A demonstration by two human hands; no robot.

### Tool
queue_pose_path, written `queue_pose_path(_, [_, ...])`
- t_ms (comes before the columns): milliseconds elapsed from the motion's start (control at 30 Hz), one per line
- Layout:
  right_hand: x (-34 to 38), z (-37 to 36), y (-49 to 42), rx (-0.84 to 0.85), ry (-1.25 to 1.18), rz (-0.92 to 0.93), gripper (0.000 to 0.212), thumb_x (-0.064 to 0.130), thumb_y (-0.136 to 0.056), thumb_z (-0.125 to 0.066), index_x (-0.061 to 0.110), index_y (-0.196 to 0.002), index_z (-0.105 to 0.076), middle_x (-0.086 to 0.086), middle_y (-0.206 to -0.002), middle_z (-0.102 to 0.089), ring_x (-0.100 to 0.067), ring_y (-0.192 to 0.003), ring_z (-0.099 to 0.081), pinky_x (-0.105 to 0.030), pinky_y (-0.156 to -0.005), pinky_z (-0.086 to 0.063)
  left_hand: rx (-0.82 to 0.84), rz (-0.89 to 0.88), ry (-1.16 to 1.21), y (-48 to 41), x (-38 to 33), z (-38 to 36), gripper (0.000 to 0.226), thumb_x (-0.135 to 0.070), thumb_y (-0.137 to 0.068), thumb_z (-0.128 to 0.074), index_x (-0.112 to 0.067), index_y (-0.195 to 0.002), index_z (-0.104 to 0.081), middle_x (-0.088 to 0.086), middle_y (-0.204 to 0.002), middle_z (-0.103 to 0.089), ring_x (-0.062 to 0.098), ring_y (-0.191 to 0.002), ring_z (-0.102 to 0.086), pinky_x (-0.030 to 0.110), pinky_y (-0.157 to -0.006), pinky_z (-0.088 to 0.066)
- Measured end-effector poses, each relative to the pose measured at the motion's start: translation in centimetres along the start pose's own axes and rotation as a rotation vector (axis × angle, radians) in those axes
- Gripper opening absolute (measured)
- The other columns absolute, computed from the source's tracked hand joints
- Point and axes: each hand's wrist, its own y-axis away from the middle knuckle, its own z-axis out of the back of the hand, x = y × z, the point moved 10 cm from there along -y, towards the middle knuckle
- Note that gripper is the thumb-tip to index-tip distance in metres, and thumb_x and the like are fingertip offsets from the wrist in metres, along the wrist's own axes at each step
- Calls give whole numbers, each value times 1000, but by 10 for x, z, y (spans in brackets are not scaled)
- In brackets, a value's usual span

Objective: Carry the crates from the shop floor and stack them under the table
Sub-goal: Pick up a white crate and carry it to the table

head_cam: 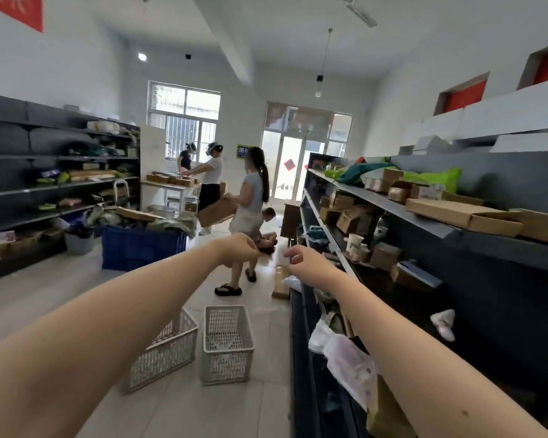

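Two white mesh crates stand on the tiled floor of the aisle below my outstretched arms. The right crate (227, 343) is upright with its mouth up. The left crate (168, 349) leans tilted beside it, partly hidden by my left forearm. My left hand (238, 249) hangs in the air with its fingers curled in and nothing in it. My right hand (307, 262) is likewise raised, fingers loosely curled, empty. Both hands are well above and beyond the crates. A table (171, 184) with boxes stands at the far end of the room.
A dark shelf unit (424, 222) full of cardboard boxes and bags runs along my right. Another shelf (45, 184) lines the left wall, with a big blue crate (140, 248) before it. A person (249, 213) carrying a box stands in the aisle ahead; two more work at the table.
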Motion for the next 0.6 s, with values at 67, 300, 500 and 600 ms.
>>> queue_pose_path(67, [12, -16, -25, 33, 32, 30, 47, 20, -85, -57, 25, -131, -52, -4, -129, -54, -17, -105, -55, -25, -79, -45, 9, 33, 16, -17, 24, 6, 36, -22, -90, -52, -16, -123, -64, 5, -120, -59, 24, -107, -56, 32, -80, -50])
queue_pose_path(300, [26, -53, -143, 121, 290, 218, 49, 18, -88, -55, 21, -136, -47, -5, -130, -53, -21, -105, -55, -32, -87, -48, -86, 34, -86, -113, 76, 27, 36, -22, -90, -50, -10, -121, -66, 8, -121, -63, 26, -114, -59, 35, -92, -49])
queue_pose_path(500, [14, -75, -260, 175, 326, 276, 53, 20, -87, -56, 23, -138, -44, -7, -137, -47, -26, -122, -50, -33, -94, -43, -134, 89, -172, -209, 111, 48, 34, -22, -90, -50, -16, -119, -66, 4, -124, -65, 20, -113, -60, 34, -100, -47])
queue_pose_path(600, [1, -89, -315, 213, 302, 263, 47, 22, -86, -59, 20, -132, -50, -6, -133, -50, -25, -119, -51, -33, -91, -44, -125, 134, -172, -251, 136, 56, 39, -24, -89, -50, -16, -125, -64, 2, -127, -64, 19, -116, -59, 35, -102, -46])
